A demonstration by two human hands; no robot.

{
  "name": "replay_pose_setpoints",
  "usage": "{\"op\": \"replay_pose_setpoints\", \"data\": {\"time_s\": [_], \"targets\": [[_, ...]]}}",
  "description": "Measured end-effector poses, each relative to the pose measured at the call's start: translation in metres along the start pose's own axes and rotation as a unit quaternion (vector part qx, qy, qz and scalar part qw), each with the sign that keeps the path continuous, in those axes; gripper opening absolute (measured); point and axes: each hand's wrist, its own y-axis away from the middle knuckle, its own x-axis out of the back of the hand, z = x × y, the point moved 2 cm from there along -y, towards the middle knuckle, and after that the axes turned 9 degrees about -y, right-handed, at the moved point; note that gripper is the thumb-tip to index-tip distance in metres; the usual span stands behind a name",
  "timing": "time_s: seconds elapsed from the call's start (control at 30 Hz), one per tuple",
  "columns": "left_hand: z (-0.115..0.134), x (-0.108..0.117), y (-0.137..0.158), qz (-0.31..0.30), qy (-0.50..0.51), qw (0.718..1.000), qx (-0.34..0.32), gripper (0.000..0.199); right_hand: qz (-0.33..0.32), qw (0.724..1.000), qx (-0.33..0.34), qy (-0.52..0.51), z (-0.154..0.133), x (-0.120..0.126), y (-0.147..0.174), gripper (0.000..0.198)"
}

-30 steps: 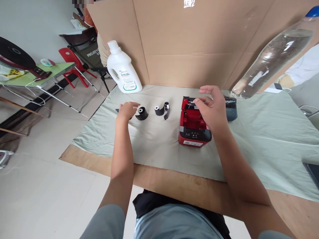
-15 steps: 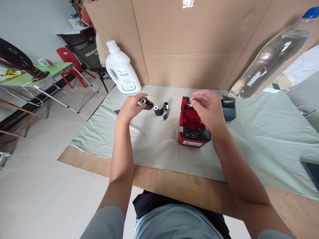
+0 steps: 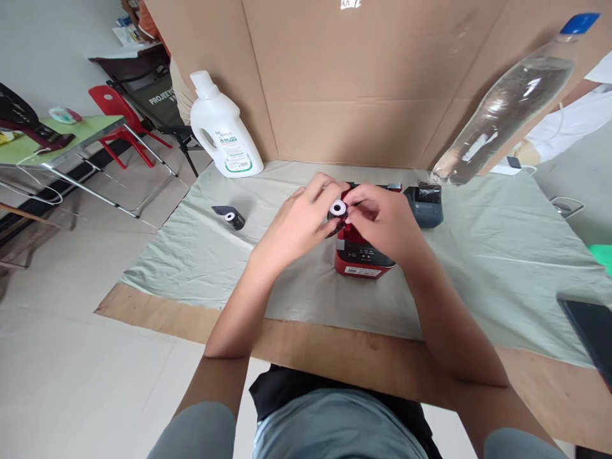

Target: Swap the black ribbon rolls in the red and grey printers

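My left hand (image 3: 306,213) is closed around a small black ribbon roll (image 3: 337,209) with a white core, its end facing me. My right hand (image 3: 382,220) meets it from the other side, thumb and index finger pinched at the roll's edge. Both hands are over a red and black printer (image 3: 363,264), opened at the top, and they hide much of its inside. Another black ribbon roll (image 3: 234,220) lies on the cloth to the left, with a dark flap of film beside it. The cloth behind my left hand is hidden.
Behind the printer stands a dark grey device (image 3: 424,207). A white detergent bottle (image 3: 224,127) and a large water bottle (image 3: 507,115) lean near the cardboard wall (image 3: 354,76). A black phone (image 3: 588,331) lies at the right edge. People are partly visible beyond the cardboard.
My left hand has moved right with a ribbon roll, from above the cloth to the printer. My right hand has shifted slightly left to meet it. The roll at the left is uncovered.
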Motion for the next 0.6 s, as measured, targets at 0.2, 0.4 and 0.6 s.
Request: {"op": "replay_pose_setpoints", "data": {"time_s": [0.2, 0.4, 0.6], "targets": [[-0.015, -0.029, -0.011, -0.013, 0.070, 0.997, -0.012, 0.036, -0.009, 1.000, -0.024, -0.013, 0.010, 0.004, -0.003, 0.010], [0.000, -0.022, -0.008, 0.019, 0.074, 0.997, -0.021, 0.055, -0.012, 0.995, -0.008, 0.096, 0.010, 0.002, -0.003, 0.018], [0.008, -0.020, -0.006, 0.031, 0.047, 0.998, -0.041, 0.060, -0.021, 0.997, -0.027, 0.073, 0.002, 0.005, -0.001, 0.011]]}}
